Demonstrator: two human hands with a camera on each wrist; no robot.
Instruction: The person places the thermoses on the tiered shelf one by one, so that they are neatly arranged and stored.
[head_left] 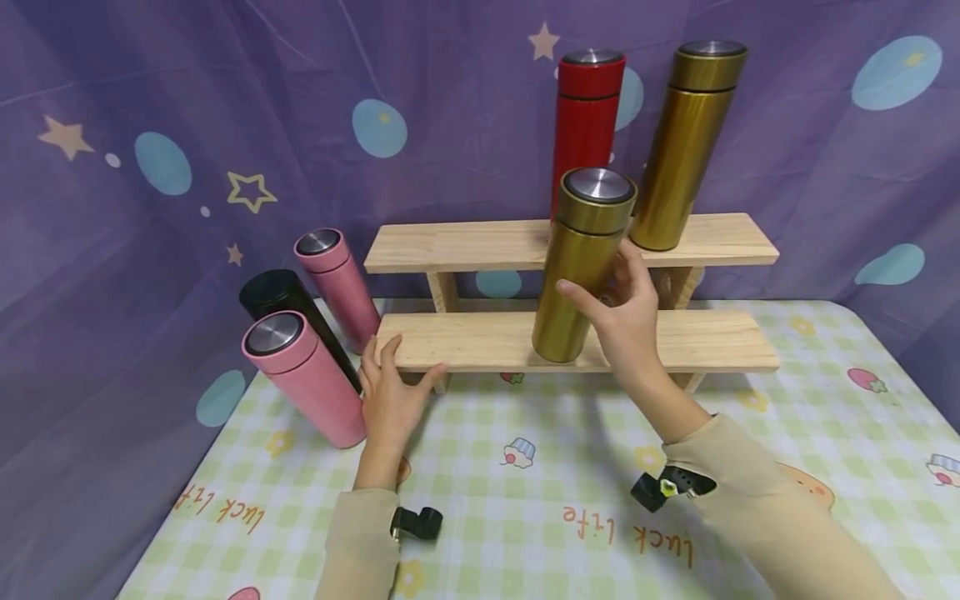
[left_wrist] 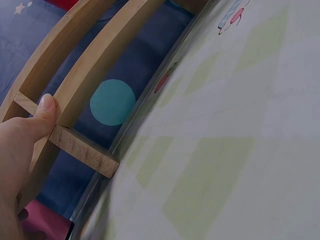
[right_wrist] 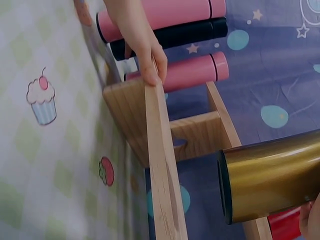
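My right hand point(head_left: 628, 321) grips a gold thermos bottle point(head_left: 576, 275), thumb across its front and fingers behind. The bottle is slightly tilted and overlaps the lower shelf board in the head view; in the right wrist view its dark base point(right_wrist: 225, 187) hangs apart from the lower board. My left hand point(head_left: 393, 400) holds the left end of the wooden two-tier rack point(head_left: 465, 340), thumb on the front edge of the lower board. On the upper board point(head_left: 465, 246) stand a red thermos bottle point(head_left: 588, 125) and a second gold bottle point(head_left: 690, 150).
Left of the rack stand two pink thermos bottles, the nearer one point(head_left: 315, 383) and the farther one point(head_left: 341, 287), with a black bottle point(head_left: 277, 292) between them. A checked cloth point(head_left: 480, 500) covers the table. A purple curtain point(head_left: 465, 50) hangs behind.
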